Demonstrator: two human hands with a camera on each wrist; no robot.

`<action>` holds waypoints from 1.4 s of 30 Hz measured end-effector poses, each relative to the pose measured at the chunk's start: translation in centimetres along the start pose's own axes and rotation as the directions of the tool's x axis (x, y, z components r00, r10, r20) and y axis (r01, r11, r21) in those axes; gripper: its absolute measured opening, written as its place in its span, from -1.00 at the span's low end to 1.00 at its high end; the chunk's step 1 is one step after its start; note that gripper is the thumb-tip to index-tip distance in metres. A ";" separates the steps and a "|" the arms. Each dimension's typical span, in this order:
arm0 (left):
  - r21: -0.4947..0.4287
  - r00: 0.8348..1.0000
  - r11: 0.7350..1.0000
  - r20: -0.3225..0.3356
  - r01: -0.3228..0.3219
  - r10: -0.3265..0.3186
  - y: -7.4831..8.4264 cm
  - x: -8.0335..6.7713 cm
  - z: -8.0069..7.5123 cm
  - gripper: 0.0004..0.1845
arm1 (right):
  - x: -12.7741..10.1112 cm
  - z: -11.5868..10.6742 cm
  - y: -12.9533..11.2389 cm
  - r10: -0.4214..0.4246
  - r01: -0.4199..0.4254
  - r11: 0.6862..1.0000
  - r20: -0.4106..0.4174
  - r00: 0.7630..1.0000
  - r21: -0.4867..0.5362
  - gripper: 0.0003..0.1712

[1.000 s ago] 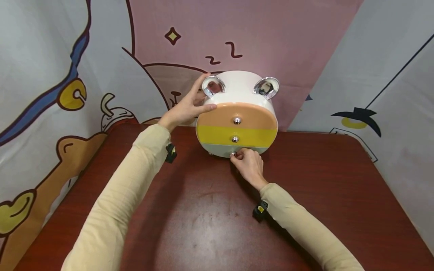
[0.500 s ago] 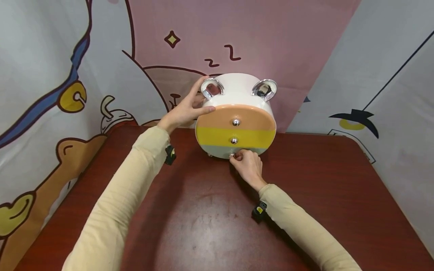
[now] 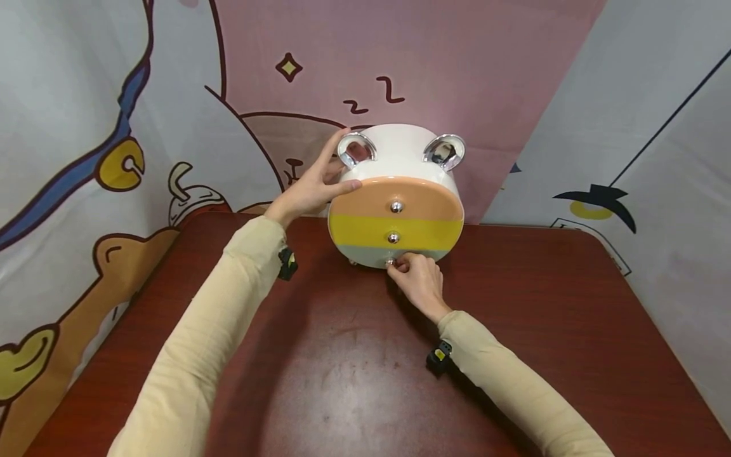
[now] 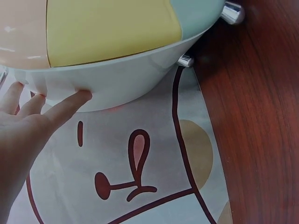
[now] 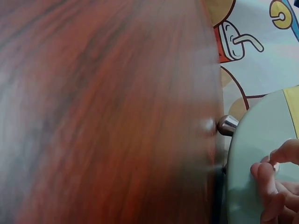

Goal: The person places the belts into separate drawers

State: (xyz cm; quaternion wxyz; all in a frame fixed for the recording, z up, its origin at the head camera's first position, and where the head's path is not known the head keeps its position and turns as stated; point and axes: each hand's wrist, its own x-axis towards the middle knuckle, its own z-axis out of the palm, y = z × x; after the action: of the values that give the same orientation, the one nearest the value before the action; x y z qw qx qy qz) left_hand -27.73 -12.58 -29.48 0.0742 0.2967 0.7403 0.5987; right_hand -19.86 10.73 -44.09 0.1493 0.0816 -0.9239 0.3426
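**A:** What have we got here?

**B:** A little round drawer box (image 3: 396,203) with a bear face. It stands at the back of the red-brown table (image 3: 354,381), close to the cartoon curtain (image 3: 85,127).

**A:** What are our hands doing?

**B:** Our left hand (image 3: 311,187) rests on the white side of the box, up by one shiny ear (image 3: 356,149). Its fingers are mostly straight and pressed flat on the shell, with the thumb along the front edge. Our right hand (image 3: 419,279) is down low. Its fingertips (image 5: 264,175) are curled in and pinch the knob of the bottom drawer (image 3: 391,255), the pale green one.

**A:** How do we do this bit well?

**B:** We think we should pull the small knob straight toward us, slow and even. The box looks light, so our left hand should push back on it so it does not slide or tip. A tight pinch helps too, since the knob is tiny and smooth.

**A:** Let's count!

**B:** One box. Three drawers: an orange one, a yellow one, a green one. Two knobs we see plainly, the orange drawer's (image 3: 395,206) and the yellow drawer's (image 3: 393,238); the third peeks out between our fingers. Two shiny ears, the other being this one (image 3: 443,151). We see two little silver feet (image 4: 232,12) under it. Two hands, one table.
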 end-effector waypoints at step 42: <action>0.177 0.995 0.984 -0.093 -0.009 0.026 2.2 -1.4 2.1 -0.05 | -0.1 -9.0 10.0 0.044 -0.030 0.995 0.148 0.988 -0.096 -0.71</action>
State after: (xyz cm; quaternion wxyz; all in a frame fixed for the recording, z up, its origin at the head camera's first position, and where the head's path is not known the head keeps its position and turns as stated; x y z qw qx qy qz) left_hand -24.80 -11.28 -28.35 0.0071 0.2797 0.7904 0.5449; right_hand -20.35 24.22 -43.74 0.0768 0.0831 -0.9489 0.2946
